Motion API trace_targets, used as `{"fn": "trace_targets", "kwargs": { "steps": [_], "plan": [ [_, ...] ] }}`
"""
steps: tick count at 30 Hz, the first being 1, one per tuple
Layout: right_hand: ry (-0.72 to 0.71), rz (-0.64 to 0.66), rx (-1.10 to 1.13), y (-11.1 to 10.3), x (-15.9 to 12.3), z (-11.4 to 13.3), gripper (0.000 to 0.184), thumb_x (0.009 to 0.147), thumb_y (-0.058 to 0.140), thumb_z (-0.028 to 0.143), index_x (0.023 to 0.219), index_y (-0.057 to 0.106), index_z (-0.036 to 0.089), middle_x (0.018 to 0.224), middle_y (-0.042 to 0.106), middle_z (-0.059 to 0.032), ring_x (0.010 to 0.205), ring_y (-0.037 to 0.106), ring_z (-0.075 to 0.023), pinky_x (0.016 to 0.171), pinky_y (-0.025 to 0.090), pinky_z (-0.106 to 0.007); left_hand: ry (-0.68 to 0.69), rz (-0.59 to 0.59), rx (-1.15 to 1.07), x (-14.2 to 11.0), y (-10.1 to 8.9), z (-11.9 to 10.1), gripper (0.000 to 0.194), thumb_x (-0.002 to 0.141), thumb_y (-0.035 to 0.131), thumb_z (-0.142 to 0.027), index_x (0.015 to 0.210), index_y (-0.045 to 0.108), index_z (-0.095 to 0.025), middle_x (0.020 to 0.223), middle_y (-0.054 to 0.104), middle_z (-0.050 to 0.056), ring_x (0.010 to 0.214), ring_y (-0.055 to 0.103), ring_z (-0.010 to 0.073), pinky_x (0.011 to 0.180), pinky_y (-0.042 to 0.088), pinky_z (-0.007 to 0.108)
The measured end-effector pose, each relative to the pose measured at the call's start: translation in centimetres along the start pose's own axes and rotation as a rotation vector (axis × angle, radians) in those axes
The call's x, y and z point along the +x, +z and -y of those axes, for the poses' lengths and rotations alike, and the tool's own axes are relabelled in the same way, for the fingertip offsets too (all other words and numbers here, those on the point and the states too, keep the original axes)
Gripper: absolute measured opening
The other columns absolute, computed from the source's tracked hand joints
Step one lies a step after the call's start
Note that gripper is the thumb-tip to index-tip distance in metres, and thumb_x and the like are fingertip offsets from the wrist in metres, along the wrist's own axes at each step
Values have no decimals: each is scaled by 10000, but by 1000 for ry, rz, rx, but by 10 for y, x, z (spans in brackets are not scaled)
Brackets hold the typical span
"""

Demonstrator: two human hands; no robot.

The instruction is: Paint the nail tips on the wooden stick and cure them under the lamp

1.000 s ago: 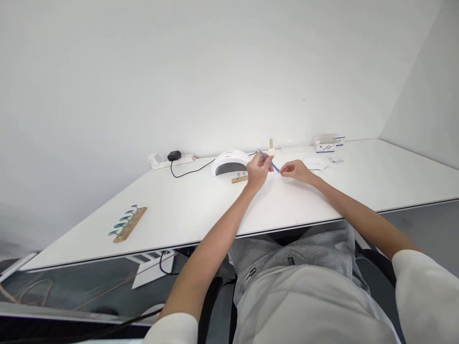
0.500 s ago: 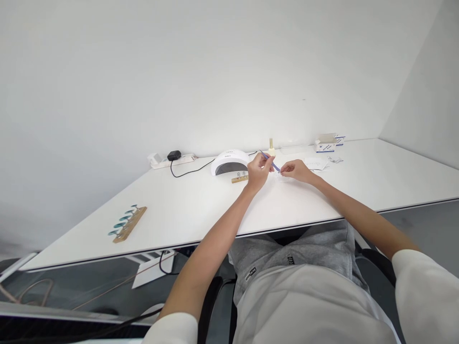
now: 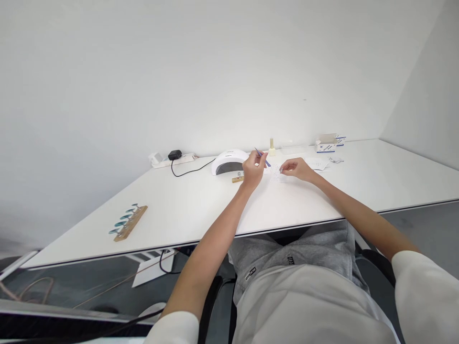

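Hands apart, far side of bench (image 3: 186,205). Left hand (image 3: 252,170) pinching purple stick (image 3: 268,163): likely light, stiff, hold mid-length. Right hand (image 3: 301,170) pinching tiny piece (image 3: 281,170): probably slippery, edge grip.

Bottle (image 3: 271,147) behind hands; arched lamp (image 3: 229,159) left of bottle; open box (image 3: 325,144) right; all on table (image 3: 179,210)

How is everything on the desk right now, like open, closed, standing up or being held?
Left hand: closed on the purple stick
Purple stick: held, slanting
Right hand: pinching a tiny thing, too small to name
Bottle: upright, cap on
Front box: open on top
White lamp: standing; can't tell if on
Black plug: cord attached
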State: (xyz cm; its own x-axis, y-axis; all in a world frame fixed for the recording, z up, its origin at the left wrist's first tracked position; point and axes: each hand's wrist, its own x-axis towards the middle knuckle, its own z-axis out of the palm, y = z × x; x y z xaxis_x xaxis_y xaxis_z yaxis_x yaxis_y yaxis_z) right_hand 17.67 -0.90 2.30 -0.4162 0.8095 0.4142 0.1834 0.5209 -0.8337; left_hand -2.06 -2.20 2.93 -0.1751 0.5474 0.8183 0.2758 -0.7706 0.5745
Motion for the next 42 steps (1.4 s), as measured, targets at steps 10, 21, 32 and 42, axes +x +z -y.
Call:
{"fn": "trace_targets", "kwargs": {
  "steps": [10,21,32,42],
  "plan": [
    [12,16,-4,0,0,-1,179,622,758,293,736,723,159,758,729,-50,724,668,-169,743,547,-297,-21,27,-61,-3,3,-6,291,854,624,-453,748,531,-198,553,561,-52,451,570,75,463,445,188],
    [45,45,-40,0,0,-1,172,624,744,284,733,720,154,725,720,-44,705,668,-167,722,537,-287,-193,26,-321,-5,8,-25,390,786,675,-532,746,496,-188,541,543,-56,400,574,95,412,458,215],
    [54,49,-42,0,0,0,201,613,761,302,743,725,153,721,716,-41,689,657,-163,708,532,-285,-194,43,-312,-6,9,-24,366,795,676,-509,758,508,-186,551,554,-50,423,588,99,429,477,219],
    [77,52,-39,-2,1,-2,186,601,774,288,727,726,160,714,721,-38,698,673,-176,715,542,-293,-149,84,-277,-7,8,-15,339,810,666,-492,762,530,-185,534,553,-51,405,555,81,438,474,211]
  ]
}}
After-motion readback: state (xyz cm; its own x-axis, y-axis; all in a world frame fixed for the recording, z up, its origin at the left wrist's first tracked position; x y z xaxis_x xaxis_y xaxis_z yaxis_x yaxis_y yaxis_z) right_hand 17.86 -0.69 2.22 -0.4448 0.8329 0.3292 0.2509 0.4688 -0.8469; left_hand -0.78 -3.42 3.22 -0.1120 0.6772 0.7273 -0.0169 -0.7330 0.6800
